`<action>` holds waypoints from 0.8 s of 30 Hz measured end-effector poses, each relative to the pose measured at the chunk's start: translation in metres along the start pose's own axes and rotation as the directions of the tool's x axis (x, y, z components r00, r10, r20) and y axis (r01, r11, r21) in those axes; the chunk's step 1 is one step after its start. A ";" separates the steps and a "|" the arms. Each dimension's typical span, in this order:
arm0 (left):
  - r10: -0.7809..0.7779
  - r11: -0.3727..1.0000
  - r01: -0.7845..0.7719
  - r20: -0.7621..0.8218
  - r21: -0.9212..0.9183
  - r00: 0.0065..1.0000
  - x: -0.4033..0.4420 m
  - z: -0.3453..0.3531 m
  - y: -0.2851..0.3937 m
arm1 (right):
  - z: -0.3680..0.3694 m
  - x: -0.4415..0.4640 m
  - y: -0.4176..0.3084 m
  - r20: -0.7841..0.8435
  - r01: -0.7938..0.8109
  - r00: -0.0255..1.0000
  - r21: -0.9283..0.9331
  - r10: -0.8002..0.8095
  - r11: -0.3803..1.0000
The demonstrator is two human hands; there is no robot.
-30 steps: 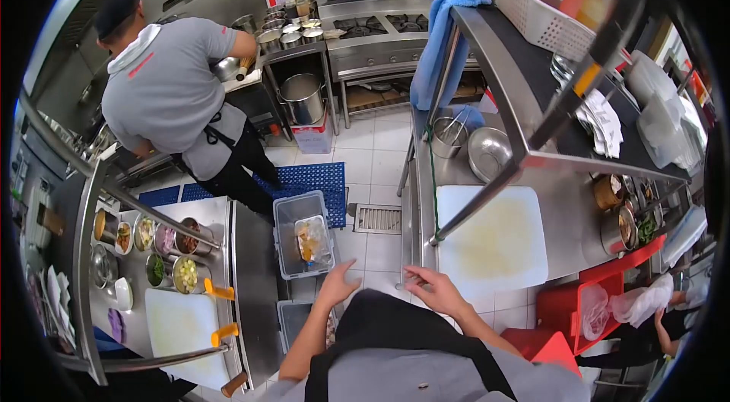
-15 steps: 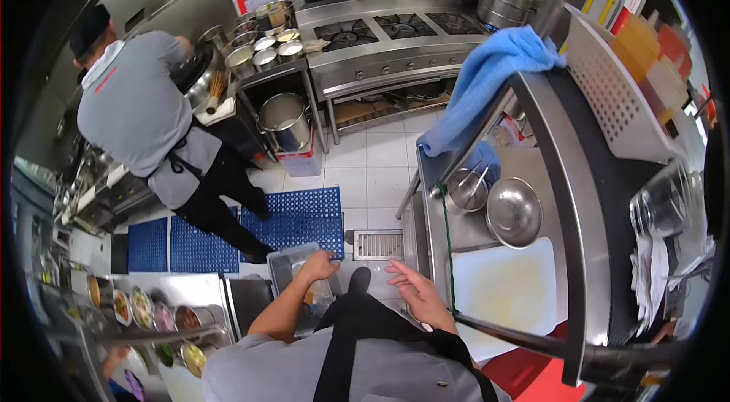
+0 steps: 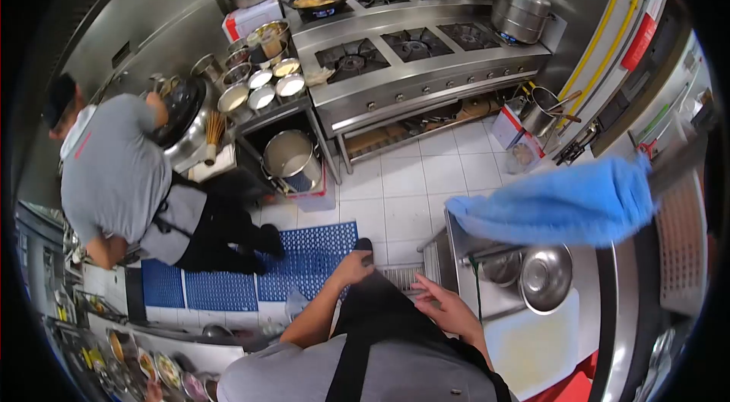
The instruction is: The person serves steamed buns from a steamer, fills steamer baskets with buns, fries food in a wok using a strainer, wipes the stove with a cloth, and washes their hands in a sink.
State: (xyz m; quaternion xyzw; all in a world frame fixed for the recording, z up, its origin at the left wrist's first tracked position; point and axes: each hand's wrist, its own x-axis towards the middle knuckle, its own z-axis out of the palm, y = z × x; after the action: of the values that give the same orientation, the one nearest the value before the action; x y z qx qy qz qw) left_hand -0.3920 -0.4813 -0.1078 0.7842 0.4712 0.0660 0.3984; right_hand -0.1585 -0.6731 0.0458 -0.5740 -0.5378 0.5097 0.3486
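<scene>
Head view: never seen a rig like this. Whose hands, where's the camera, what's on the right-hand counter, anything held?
There's no machine here: the bare left hand and right hand belong to the person wearing the camera. Every picture comes from that one camera on the head, looking forward and down. On the counter at right are a white cutting board and a metal bowl; a blue towel hides part of it. I see nothing held in either hand. Another person stands at left.
</scene>
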 end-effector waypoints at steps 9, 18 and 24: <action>0.029 0.997 -0.035 0.081 0.071 0.996 0.171 -0.142 -0.042 | -0.042 0.225 -0.026 -0.214 -0.070 0.975 -0.066 0.054 0.995; 0.145 0.989 -0.148 0.162 0.010 0.976 0.318 -0.211 -0.017 | -0.132 0.371 -0.031 -0.440 0.015 0.894 0.210 0.081 0.978; 0.126 0.991 -0.131 0.182 0.017 0.975 0.378 -0.214 -0.016 | -0.207 0.472 0.003 -0.408 -0.018 0.895 0.374 0.182 0.927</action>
State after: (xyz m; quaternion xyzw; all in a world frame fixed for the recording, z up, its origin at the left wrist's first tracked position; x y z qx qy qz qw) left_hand -0.2988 -0.0574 -0.0773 0.8214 0.3822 0.0134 0.4232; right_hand -0.0048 -0.1844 -0.0073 -0.6267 -0.3126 0.4757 0.5322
